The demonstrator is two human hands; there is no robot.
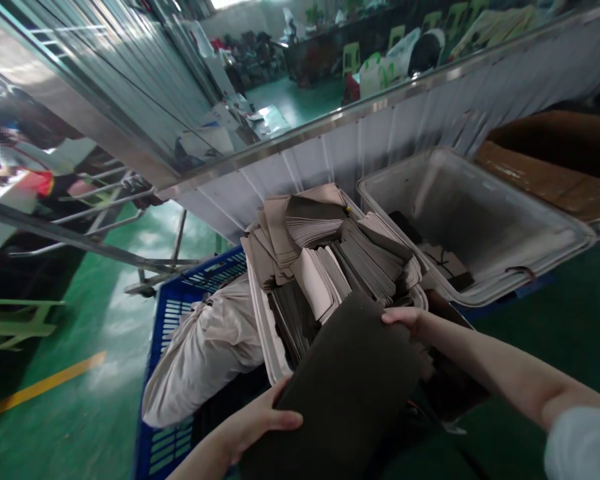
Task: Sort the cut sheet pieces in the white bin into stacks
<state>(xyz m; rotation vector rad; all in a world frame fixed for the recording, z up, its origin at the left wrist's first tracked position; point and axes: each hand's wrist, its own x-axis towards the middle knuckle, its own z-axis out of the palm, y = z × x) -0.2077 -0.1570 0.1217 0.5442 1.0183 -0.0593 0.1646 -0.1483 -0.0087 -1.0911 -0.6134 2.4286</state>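
A large dark sheet (345, 393), stiff-looking and nearly black, is held between my two hands in front of the bins. My left hand (263, 413) grips its left edge, thumb on top and fingers hidden beneath. At the upper right edge, my right hand (405, 320) closes on the same sheet with its thumb over the face. Whether it is one sheet or a stack, I cannot tell. Just beyond stands a white bin (260, 313) packed with bundles of tan, pale and dark flat pieces (325, 280). The sheet's upper corner overlaps the bundles in view.
A blue crate (167, 333) with a white cloth sack (215, 347) stands left of the bin. To the right are a grey-white tub (510, 220) with a few pieces inside and a brown box (555, 153). Behind runs a windowed wall (310, 157). A metal rack (105, 243) stands left.
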